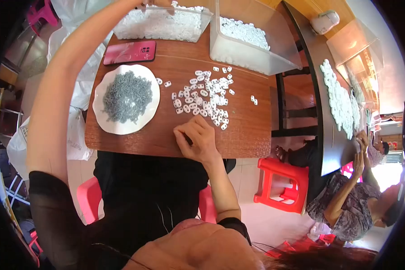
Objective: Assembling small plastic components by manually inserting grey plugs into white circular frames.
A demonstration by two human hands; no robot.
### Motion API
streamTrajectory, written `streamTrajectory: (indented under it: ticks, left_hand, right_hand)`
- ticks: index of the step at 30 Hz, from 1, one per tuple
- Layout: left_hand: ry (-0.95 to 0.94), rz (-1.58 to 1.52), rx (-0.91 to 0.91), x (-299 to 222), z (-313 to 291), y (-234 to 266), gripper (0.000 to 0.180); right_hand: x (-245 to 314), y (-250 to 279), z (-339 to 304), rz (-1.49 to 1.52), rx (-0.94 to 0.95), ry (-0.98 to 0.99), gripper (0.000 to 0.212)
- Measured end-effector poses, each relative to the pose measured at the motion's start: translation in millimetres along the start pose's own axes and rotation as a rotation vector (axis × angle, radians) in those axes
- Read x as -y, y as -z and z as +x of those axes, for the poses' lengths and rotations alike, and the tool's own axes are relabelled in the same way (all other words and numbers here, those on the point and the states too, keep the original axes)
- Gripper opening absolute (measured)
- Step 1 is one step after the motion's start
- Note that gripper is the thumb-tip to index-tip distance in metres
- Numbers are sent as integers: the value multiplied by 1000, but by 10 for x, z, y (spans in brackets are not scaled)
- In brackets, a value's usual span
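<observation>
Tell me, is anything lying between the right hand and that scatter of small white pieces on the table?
Nothing visible: the right hand rests on bare table just below the white pieces. The plate sits off to the left.

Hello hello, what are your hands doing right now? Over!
Left hand up at clear bin of white pieces. Right hand curled on table beside loose white pieces. Nothing in the way.

Bare wood (135, 146) near edge; plate (104, 123), white parts (205, 96) block beyond.

Pale tiled floor (274, 216), red plastic stool (281, 184), dark long table (335, 135), bright daylight at right
</observation>
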State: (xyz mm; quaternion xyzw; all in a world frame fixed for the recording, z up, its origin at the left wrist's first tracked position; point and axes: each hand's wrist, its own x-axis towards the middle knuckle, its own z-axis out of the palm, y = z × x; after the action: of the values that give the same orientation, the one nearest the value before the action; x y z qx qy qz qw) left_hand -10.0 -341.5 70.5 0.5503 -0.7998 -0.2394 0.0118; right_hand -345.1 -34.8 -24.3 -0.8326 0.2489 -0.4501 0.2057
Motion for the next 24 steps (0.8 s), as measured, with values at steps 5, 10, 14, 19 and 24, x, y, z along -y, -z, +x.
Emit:
streamTrajectory:
  ticks: [5, 10, 14, 19, 24]
  left_hand:
    - [453, -29, 318, -646, 5, 17, 87]
    - [487, -35, 331, -518, 173, -35, 105]
    - [500, -62, 426, -708, 266, -69, 101]
    - [607, -57, 522, -589, 374, -129, 94]
    - [598, -100, 539, -440, 411, -142, 91]
  right_hand:
    - [-6, -10, 39, 5, -6, -38, 14]
    - [-14, -9, 71, 21, -21, -71, 14]
    - [-24, 13, 63, 33, -21, -117, 14]
    - [-36, 19, 58, 51, -38, -155, 12]
    - [-47, 37, 54, 63, -43, -181, 11]
